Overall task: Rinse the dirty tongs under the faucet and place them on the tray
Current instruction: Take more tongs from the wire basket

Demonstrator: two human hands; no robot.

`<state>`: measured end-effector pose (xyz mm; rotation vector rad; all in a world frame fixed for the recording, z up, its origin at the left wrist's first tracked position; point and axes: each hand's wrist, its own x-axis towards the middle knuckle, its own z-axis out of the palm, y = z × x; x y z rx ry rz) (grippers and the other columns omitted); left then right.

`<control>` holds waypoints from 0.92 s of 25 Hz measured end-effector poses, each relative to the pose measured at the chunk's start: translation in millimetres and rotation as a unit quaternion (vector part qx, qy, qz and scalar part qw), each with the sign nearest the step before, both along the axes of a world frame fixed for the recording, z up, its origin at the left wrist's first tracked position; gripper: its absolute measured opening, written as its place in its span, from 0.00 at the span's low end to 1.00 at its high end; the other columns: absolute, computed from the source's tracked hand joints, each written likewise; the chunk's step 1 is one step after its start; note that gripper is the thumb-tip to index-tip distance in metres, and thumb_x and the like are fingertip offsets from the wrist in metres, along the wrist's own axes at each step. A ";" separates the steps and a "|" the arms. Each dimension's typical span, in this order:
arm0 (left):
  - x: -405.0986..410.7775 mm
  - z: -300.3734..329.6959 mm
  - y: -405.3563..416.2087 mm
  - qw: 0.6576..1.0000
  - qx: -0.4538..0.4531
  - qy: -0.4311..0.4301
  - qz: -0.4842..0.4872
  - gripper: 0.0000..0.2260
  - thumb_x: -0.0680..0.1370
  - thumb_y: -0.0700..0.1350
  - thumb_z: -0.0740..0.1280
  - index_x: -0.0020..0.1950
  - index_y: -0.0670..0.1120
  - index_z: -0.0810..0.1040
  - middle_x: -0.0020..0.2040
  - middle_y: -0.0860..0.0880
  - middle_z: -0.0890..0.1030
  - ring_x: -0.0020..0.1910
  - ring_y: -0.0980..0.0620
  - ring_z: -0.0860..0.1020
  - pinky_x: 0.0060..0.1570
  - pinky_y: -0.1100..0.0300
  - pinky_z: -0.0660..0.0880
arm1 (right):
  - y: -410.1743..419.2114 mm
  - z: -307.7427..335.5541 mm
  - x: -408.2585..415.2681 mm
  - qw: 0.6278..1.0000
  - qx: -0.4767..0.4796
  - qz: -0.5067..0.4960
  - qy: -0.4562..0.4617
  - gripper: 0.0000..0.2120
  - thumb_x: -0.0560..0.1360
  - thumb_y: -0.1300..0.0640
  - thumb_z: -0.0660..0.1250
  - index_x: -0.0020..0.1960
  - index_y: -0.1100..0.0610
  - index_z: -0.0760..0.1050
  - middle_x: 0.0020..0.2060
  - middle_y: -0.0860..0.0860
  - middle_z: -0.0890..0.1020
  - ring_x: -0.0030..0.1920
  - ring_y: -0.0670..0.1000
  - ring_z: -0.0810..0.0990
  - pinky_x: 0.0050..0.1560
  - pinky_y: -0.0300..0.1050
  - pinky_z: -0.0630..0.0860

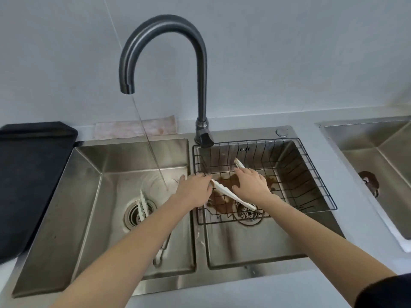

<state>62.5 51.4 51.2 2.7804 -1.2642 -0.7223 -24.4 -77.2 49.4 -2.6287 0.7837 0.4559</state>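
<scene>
Both hands are over the black wire basket (311,174) in the right steel basin, working a pair of white scalloped-tip tongs (231,193): left hand (194,187) pinching one tip, right hand (251,184) draped over the upper arm, grip hidden. They look light, springy and probably slick; best held mid-arm. Brown sauce (222,202) pools beneath. Water from the grey gooseneck faucet (164,36) falls into the left basin (89,196), where a second pair of tongs (142,205) lies across the drain. Basket rim and divider sit between; black tray (33,174) far left
</scene>
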 end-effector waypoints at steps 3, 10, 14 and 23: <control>-11.0 -7.1 -20.1 1.000 -0.007 0.011 0.011 0.20 0.80 0.47 0.53 0.72 0.48 0.62 0.70 0.47 0.70 0.68 0.45 0.69 0.68 0.46 0.61 | -22.8 -6.1 -6.7 1.000 0.006 0.004 0.014 0.27 0.76 0.57 0.59 0.73 0.56 0.59 0.73 0.54 0.65 0.74 0.58 0.59 0.73 0.56 0.55; -26.9 -28.6 -55.5 0.999 0.003 -0.010 0.047 0.20 0.80 0.48 0.54 0.73 0.49 0.62 0.65 0.45 0.75 0.62 0.43 0.75 0.60 0.49 0.70 | -58.9 -30.1 -15.0 0.999 0.026 0.007 0.044 0.26 0.75 0.59 0.58 0.72 0.57 0.60 0.68 0.57 0.69 0.68 0.60 0.66 0.66 0.56 0.65; -29.7 -47.0 -67.2 0.997 0.026 -0.004 0.069 0.20 0.80 0.49 0.54 0.73 0.50 0.61 0.63 0.44 0.76 0.62 0.43 0.75 0.62 0.47 0.67 | -69.5 -47.9 -11.2 0.998 0.048 0.014 0.046 0.26 0.77 0.59 0.58 0.73 0.58 0.57 0.67 0.58 0.68 0.65 0.61 0.69 0.60 0.54 0.69; -36.1 -69.4 -81.0 0.995 0.052 0.014 0.084 0.17 0.80 0.49 0.53 0.68 0.47 0.67 0.60 0.44 0.79 0.59 0.44 0.76 0.63 0.49 0.65 | -76.4 -79.9 -2.3 0.999 0.031 -0.023 0.017 0.20 0.79 0.62 0.56 0.69 0.60 0.60 0.62 0.59 0.70 0.60 0.61 0.74 0.50 0.52 0.74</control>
